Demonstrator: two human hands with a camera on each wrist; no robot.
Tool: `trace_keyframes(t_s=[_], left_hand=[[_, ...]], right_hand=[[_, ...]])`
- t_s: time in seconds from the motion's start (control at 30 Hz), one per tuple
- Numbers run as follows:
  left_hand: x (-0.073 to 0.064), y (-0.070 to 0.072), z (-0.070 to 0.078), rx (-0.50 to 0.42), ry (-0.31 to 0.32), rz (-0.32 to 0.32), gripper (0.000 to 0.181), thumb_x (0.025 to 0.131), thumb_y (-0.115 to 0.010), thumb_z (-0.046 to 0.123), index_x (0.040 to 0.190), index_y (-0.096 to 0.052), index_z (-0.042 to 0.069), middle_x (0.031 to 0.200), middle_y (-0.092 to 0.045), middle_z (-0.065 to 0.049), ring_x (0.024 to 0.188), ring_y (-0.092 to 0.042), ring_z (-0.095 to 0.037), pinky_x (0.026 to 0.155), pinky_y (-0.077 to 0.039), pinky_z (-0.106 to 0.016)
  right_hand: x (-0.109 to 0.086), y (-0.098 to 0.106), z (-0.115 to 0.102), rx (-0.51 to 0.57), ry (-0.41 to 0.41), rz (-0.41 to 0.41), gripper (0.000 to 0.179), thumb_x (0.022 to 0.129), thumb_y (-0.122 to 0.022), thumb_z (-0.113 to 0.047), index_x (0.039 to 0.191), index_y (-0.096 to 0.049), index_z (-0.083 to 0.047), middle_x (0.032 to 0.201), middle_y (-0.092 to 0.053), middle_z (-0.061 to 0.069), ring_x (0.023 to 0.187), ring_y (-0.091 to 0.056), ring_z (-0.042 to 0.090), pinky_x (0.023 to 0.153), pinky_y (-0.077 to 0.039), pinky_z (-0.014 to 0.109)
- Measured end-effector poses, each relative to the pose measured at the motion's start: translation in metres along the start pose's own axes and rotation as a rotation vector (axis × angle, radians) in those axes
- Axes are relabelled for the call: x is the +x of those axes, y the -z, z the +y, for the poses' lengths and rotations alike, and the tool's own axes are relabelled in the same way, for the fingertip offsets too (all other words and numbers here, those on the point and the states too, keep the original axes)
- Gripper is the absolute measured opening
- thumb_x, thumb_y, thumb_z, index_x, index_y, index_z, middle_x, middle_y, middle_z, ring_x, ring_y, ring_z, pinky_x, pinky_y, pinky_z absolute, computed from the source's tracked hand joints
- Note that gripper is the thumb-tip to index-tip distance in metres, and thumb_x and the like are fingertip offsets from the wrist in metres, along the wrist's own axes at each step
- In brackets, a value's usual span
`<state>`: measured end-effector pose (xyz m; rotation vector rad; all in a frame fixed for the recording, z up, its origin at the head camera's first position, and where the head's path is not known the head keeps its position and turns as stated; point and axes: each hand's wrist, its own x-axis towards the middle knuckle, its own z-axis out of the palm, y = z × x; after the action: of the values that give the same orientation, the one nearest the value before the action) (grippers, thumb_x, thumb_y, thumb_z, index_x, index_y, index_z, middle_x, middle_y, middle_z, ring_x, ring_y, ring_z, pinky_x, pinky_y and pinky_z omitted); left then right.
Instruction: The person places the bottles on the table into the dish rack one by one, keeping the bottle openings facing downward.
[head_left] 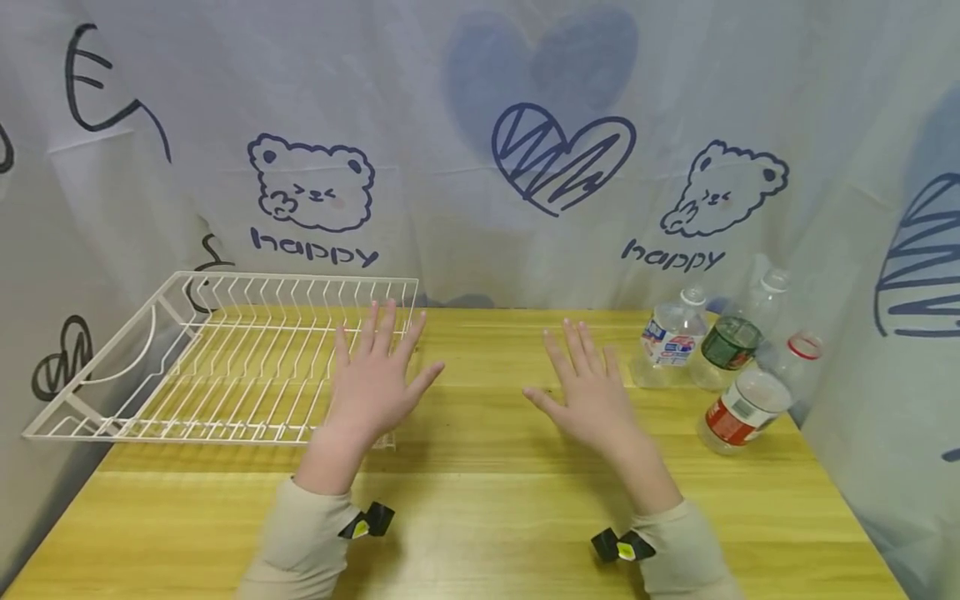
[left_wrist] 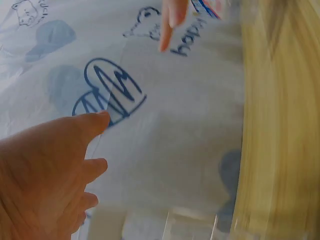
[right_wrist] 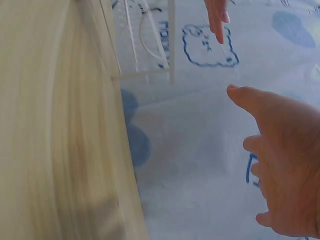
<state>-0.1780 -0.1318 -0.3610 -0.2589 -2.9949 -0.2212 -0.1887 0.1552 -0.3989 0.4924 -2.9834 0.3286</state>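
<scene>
My left hand point(head_left: 372, 387) is held out with fingers spread and nothing in it, overlapping the right side of a white wire dish rack point(head_left: 247, 358) in the head view. To the right, my right hand point(head_left: 592, 396) is likewise spread and holds nothing. Nearest to it are three clear plastic bottles standing at the table's right: one with a blue and white label point(head_left: 670, 337), one with a green label point(head_left: 731, 342) and one with a red and white label point(head_left: 742, 412). The left wrist view shows the thumb and fingertips of the left hand point(left_wrist: 50, 170) against the curtain.
A wooden table point(head_left: 480, 517) carries the rack at left and the bottles at right. Behind it and along both sides hangs a pale curtain point(head_left: 450, 242) printed with bears and hearts. Each sleeve has a small black device point(head_left: 367, 521) at the cuff.
</scene>
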Motion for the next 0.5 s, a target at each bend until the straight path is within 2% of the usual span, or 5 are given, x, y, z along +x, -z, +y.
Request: trace_keyframes(t_s=[0.23,0.4,0.5], left_hand=[[-0.022,0.007,-0.045,-0.001,0.026,0.017,0.074,0.097,-0.025,0.068,0.158,-0.008,0.03,0.165,0.008,-0.01,0.152,0.011,-0.034,0.116,0.015,-0.065],[-0.039,0.01,-0.076,-0.01,0.053,0.047,0.073,0.098,-0.029,0.065,0.158,-0.009,0.029,0.165,0.006,-0.013,0.152,0.012,-0.037,0.114,0.013,-0.07],[-0.048,0.013,-0.092,-0.012,0.071,0.055,0.072,0.098,-0.03,0.064,0.158,-0.007,0.029,0.165,0.008,-0.014,0.151,0.014,-0.037,0.113,0.016,-0.07]], right_hand=[[0.004,-0.014,-0.028,0.009,0.131,-0.002,0.084,0.094,-0.041,-0.065,0.158,-0.002,-0.026,0.166,0.008,0.005,0.154,0.007,0.027,0.124,0.0,0.056],[0.008,-0.024,-0.052,0.017,0.208,-0.047,0.081,0.095,-0.036,-0.067,0.158,-0.001,-0.029,0.165,0.011,0.001,0.154,0.009,0.023,0.124,-0.001,0.055],[0.011,-0.026,-0.07,0.023,0.249,-0.071,0.079,0.095,-0.032,-0.068,0.157,0.002,-0.031,0.164,0.014,-0.002,0.153,0.011,0.021,0.124,-0.001,0.052]])
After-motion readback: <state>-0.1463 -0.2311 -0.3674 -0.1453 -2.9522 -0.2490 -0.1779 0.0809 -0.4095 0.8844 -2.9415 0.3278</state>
